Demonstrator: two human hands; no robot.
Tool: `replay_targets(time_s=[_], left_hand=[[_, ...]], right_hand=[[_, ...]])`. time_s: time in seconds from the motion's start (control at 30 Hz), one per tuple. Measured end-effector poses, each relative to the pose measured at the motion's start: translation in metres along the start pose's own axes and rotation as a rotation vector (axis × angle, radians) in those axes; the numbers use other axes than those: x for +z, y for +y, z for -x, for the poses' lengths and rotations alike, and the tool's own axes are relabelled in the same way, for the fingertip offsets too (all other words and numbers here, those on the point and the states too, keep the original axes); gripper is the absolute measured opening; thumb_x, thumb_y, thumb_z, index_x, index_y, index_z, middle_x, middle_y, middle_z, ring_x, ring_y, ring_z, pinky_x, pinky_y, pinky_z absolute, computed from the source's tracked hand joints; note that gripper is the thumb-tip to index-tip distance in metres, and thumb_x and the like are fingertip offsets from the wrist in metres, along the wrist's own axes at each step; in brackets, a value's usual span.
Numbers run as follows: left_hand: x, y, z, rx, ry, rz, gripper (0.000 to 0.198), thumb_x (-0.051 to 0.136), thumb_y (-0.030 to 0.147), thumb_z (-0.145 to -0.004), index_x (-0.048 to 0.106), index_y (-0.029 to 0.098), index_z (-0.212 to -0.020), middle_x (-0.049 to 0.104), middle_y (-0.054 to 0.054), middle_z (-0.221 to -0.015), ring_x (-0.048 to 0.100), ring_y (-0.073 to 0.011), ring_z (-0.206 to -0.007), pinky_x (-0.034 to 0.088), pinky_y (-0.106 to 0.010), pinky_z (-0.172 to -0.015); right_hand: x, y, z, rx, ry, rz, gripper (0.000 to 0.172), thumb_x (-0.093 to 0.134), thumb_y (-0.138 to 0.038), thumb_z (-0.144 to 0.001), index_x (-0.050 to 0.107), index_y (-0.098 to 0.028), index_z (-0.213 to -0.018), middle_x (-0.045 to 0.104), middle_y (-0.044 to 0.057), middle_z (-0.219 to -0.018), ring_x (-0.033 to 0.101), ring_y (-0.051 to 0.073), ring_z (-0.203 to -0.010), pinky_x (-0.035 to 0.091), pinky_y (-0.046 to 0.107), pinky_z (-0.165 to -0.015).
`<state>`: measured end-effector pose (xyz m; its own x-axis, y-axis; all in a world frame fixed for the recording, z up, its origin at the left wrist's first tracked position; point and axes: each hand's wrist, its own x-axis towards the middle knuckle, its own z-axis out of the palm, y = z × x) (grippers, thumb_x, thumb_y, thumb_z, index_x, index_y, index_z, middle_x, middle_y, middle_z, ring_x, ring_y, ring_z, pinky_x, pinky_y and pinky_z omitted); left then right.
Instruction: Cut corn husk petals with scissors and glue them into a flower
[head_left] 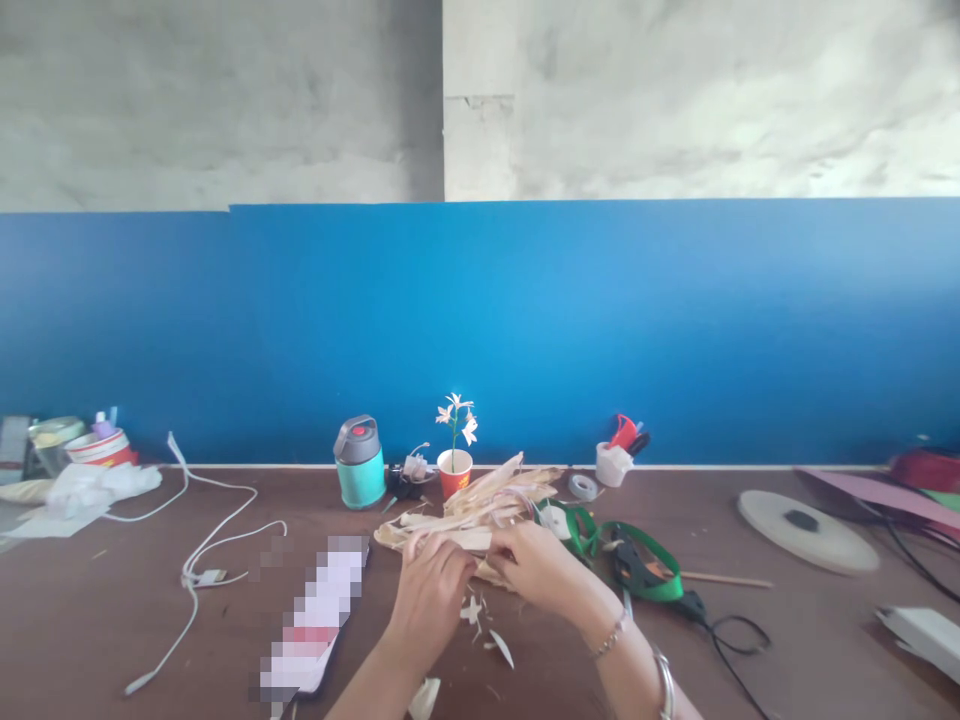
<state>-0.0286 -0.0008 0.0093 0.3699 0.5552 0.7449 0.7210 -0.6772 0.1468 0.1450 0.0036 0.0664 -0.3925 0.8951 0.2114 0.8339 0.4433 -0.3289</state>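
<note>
My left hand (429, 590) and my right hand (541, 568) meet over a pile of pale dried husk strips (480, 505) on the brown table (112, 620). The fingers of both hands are curled and pinch a strip of husk (469, 540) between them. Small husk scraps (487, 630) lie on the table just below my hands. A bracelet and a bangle sit on my right wrist (637, 650).
Behind the pile stand a small red cup with a white paper flower (455, 455), a teal flask (358, 463), a tape roll (583, 487) and a white cup of tools (615, 460). Green ribbon and a glue gun (645, 570) lie right; white cables (202, 540) left.
</note>
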Motion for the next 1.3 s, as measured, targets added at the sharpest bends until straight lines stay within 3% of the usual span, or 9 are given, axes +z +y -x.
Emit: replay_targets(time_s=[0.2,0.33,0.53,0.6,0.73,0.8,0.9,1.1,1.3], left_hand=[[-0.004,-0.006,-0.003,-0.170,-0.060,0.085,0.026,0.039,0.016,-0.088,0.060,0.020,-0.073,0.064,-0.002,-0.069,0.057,-0.0191,-0.073,0.036,-0.037,-0.080],[0.000,-0.013,-0.001,-0.358,-0.072,0.271,0.026,0.042,0.027,-0.088,0.061,0.021,-0.072,0.064,-0.003,-0.071,0.057,-0.0214,-0.074,0.038,-0.038,-0.079],[0.009,-0.021,-0.003,-0.792,0.005,0.785,0.032,0.055,0.047,-0.077,0.060,0.019,-0.062,0.056,0.000,-0.056,0.051,-0.0178,-0.055,0.037,-0.025,-0.055],[0.009,-0.020,-0.004,-0.858,0.026,0.896,0.033,0.056,0.049,-0.075,0.060,0.018,-0.065,0.056,0.001,-0.059,0.049,-0.0158,-0.055,0.035,-0.023,-0.052],[0.005,-0.013,-0.007,-0.852,0.021,0.943,0.032,0.057,0.047,-0.076,0.059,0.017,-0.064,0.053,0.002,-0.059,0.047,-0.0139,-0.055,0.035,-0.022,-0.054],[0.002,-0.010,-0.008,-0.804,-0.008,0.915,0.031,0.057,0.044,-0.077,0.058,0.017,-0.062,0.053,0.002,-0.058,0.047,-0.0141,-0.056,0.036,-0.023,-0.057],[-0.001,-0.006,-0.008,-0.778,-0.047,0.943,0.027,0.060,0.041,-0.075,0.060,0.017,-0.062,0.055,0.000,-0.060,0.048,-0.0147,-0.060,0.036,-0.024,-0.060],[-0.003,-0.001,-0.008,-0.854,-0.169,1.259,0.032,0.063,0.041,-0.073,0.056,0.016,-0.054,0.054,0.002,-0.055,0.044,-0.0126,-0.057,0.033,-0.024,-0.060],[-0.001,-0.003,-0.007,-0.865,-0.094,1.332,0.029,0.062,0.040,-0.076,0.062,0.015,-0.061,0.056,0.001,-0.059,0.043,-0.0128,-0.060,0.031,-0.024,-0.061]], right_hand=[[0.000,0.013,-0.005,0.011,0.096,-0.055,0.021,0.049,-0.014,-0.079,0.066,-0.020,-0.070,0.069,0.001,-0.069,0.060,0.015,-0.066,0.032,0.023,-0.058],[-0.001,0.019,-0.008,0.061,0.238,0.007,0.021,0.047,-0.016,-0.083,0.066,-0.020,-0.073,0.070,0.003,-0.075,0.061,0.017,-0.071,0.035,0.024,-0.064],[-0.001,0.042,-0.011,0.365,0.582,-0.117,0.027,0.040,-0.024,-0.086,0.064,-0.015,-0.094,0.069,0.010,-0.091,0.061,0.022,-0.079,0.041,0.031,-0.072],[0.001,0.039,-0.012,0.372,0.535,-0.287,0.027,0.044,-0.029,-0.085,0.064,-0.015,-0.095,0.069,0.010,-0.087,0.061,0.022,-0.074,0.043,0.031,-0.070],[0.011,0.008,-0.017,0.211,0.160,-0.768,0.027,0.058,-0.037,-0.075,0.069,-0.016,-0.087,0.068,0.004,-0.078,0.059,0.018,-0.068,0.044,0.027,-0.063],[0.018,-0.007,-0.019,0.288,0.152,-0.966,0.030,0.060,-0.039,-0.073,0.068,-0.015,-0.090,0.063,0.001,-0.068,0.053,0.014,-0.059,0.041,0.025,-0.057],[0.026,-0.018,-0.021,0.330,0.221,-1.062,0.022,0.062,-0.036,-0.069,0.064,-0.014,-0.065,0.053,-0.003,-0.055,0.045,0.011,-0.053,0.036,0.023,-0.054],[0.031,-0.019,-0.021,0.306,0.176,-1.123,0.024,0.065,-0.034,-0.067,0.055,-0.015,-0.056,0.044,-0.005,-0.050,0.037,0.008,-0.051,0.029,0.022,-0.050],[0.033,-0.024,-0.020,0.299,0.175,-1.190,0.027,0.066,-0.038,-0.066,0.057,-0.015,-0.057,0.052,-0.003,-0.054,0.044,0.009,-0.053,0.035,0.022,-0.054]])
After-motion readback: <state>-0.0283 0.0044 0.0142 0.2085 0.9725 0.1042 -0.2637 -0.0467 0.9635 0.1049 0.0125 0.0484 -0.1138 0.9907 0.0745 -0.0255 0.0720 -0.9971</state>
